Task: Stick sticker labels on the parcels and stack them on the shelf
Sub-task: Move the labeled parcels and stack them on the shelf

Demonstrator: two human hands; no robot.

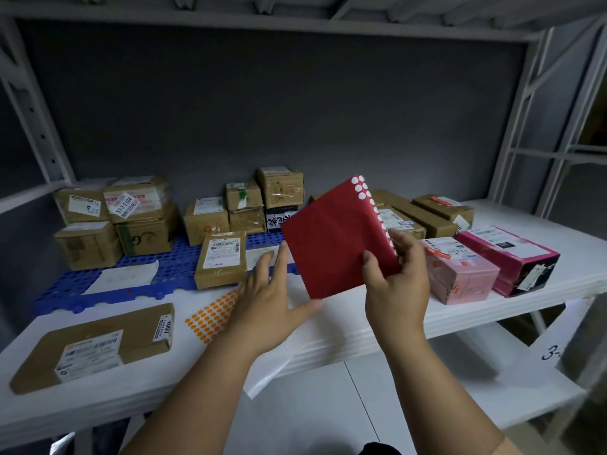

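Observation:
My right hand (395, 284) pinches the lower right edge of a red sticker sheet (331, 238) and holds it tilted above the white shelf (328, 336). A strip of white round spots runs along the sheet's right edge. My left hand (267, 303) is spread open just left of the sheet, with its thumb under the sheet's bottom corner. An orange dot sticker sheet (210, 315) lies on the shelf beneath my left wrist. A flat brown parcel (95, 346) lies at the front left. A small brown parcel (221, 259) stands ahead of my left hand.
Several brown cardboard parcels (115, 218) are stacked at the back on a blue perforated mat (157, 267). Two pink boxes (486, 264) sit at the right. A loose white sheet (124, 277) lies on the mat. Shelf uprights (519, 126) stand at both sides.

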